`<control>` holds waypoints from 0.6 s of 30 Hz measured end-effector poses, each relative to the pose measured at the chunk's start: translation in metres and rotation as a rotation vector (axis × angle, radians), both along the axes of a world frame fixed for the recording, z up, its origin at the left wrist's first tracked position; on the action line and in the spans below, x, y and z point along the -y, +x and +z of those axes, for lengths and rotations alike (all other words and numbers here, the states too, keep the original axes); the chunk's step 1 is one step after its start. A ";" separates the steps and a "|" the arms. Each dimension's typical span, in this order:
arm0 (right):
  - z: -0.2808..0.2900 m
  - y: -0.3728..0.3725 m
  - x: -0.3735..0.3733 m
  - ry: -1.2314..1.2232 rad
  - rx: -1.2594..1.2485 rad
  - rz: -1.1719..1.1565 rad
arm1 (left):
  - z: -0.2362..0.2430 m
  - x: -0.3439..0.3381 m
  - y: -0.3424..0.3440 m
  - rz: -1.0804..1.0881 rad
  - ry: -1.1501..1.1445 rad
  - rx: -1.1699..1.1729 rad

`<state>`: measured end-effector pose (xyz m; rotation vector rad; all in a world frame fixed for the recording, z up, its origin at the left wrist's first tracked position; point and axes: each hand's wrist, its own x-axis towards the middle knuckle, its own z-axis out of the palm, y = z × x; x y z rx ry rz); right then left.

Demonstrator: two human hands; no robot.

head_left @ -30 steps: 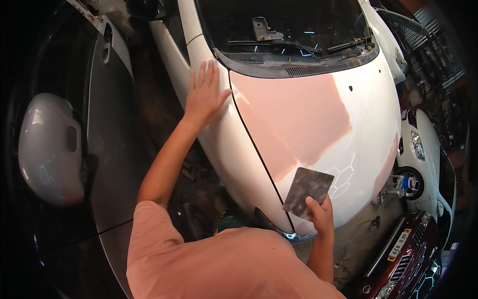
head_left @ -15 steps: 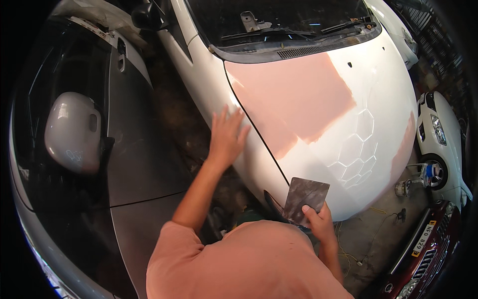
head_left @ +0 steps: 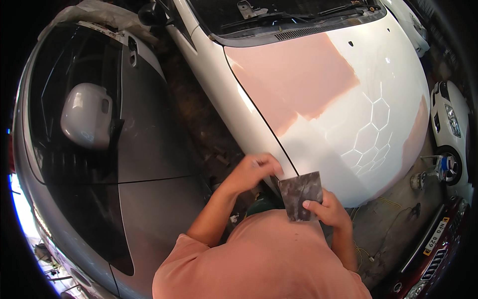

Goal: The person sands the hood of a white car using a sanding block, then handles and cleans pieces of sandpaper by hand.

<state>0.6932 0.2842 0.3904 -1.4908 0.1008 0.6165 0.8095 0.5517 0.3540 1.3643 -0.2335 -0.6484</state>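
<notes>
My right hand (head_left: 328, 210) grips a dark grey, mottled sheet of sandpaper (head_left: 299, 192) by its right edge, with the thumb on top. The sheet is held up in front of my body, over the near corner of a white car's hood (head_left: 338, 154). Close to the sheet's upper left corner is my left hand (head_left: 255, 172), its fingers bent and smeared by motion; whether it touches the sheet I cannot tell. A large pink-beige patch (head_left: 294, 79) covers the hood's upper left part. White hexagon shapes of reflected light lie on the hood's right side.
A dark grey car with a side mirror (head_left: 87, 115) stands close on my left, leaving a narrow gap. At right are another white car (head_left: 450, 119), a dark red car (head_left: 433, 249), a metal can (head_left: 418, 180) and a yellow cord (head_left: 391, 202) on the floor.
My left hand has come off the white fender and moved down and right to the sandpaper, its spread fingers now bent. The sandpaper in my right hand has shifted slightly; the view has turned a little.
</notes>
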 end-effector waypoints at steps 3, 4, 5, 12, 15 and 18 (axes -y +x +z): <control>-0.009 -0.012 0.005 0.023 0.035 0.000 | -0.006 -0.012 0.037 0.612 -0.142 -0.036; -0.022 -0.018 0.004 0.079 0.032 -0.091 | -0.015 -0.025 0.052 0.729 -0.167 0.028; -0.029 -0.024 0.004 0.136 0.031 -0.181 | -0.027 -0.042 0.068 0.773 -0.161 0.030; -0.033 -0.041 0.015 0.152 0.008 -0.423 | -0.047 -0.044 0.168 0.643 0.896 0.804; -0.033 -0.042 0.016 0.135 0.057 -0.459 | -0.056 -0.033 0.211 0.551 1.079 1.002; -0.032 -0.042 0.019 0.120 0.120 -0.549 | -0.069 -0.021 0.204 0.482 1.094 1.068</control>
